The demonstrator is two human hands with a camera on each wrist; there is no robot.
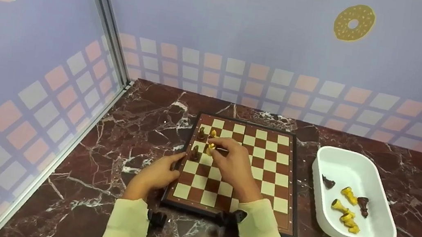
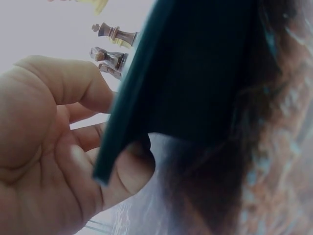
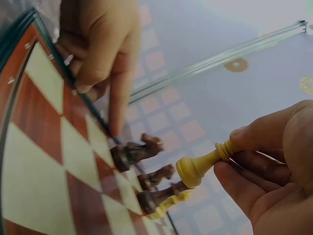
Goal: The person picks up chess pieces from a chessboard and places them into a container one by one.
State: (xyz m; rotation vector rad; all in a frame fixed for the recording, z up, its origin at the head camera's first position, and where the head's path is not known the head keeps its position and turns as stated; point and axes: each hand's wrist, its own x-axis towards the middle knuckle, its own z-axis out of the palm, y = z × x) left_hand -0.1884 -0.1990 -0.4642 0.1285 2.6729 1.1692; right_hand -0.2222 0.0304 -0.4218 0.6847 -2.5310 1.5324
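A yellow chess piece is pinched by its top between the thumb and fingers of my right hand, base toward the board. The hand hides the piece's head. My left hand grips the left edge of the chessboard, thumb on the upper side and a fingertip showing past the edge in the left wrist view. Near that edge stand a dark knight, a second dark knight and a dark king. Behind them is another yellow piece.
To the right of the board, a white plastic tub holds several yellow and dark pieces lying on their sides. The board lies on a dark red marbled tabletop. Patterned panels rise at the back and left.
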